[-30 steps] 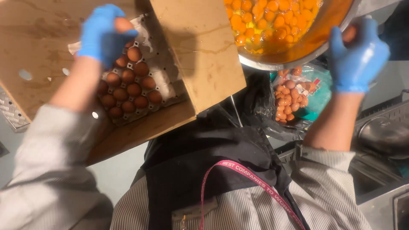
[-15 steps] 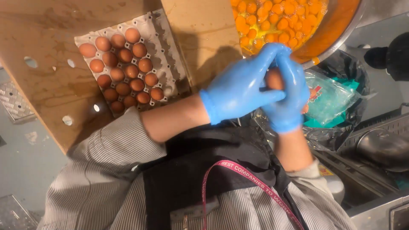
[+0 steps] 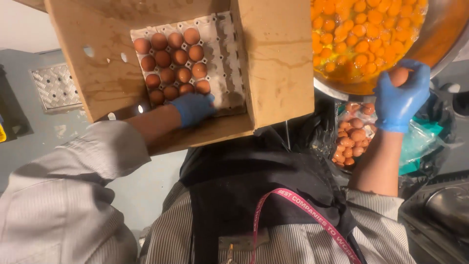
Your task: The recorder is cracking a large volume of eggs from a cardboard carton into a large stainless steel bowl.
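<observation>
Grey floor with a metal tread plate at far left; work area seen from directly above, over a dark apron and red lanyard. Open cardboard box holds a grey pulp egg tray, partly filled with brown eggs on its left side, right-hand cups empty. Left hand, blue glove, is inside the box at the tray's near edge, fingers curled down onto the tray just beside the nearest row of eggs; whether anything is gripped cannot be told. Right hand, blue glove, is raised at the rim of a metal bowl full of cracked yolks. Fingers are closed around one brown egg; egg sits at the fingertips, top exposed, touching or just at the bowl rim. Below the bowl, a bag of broken eggshells.
</observation>
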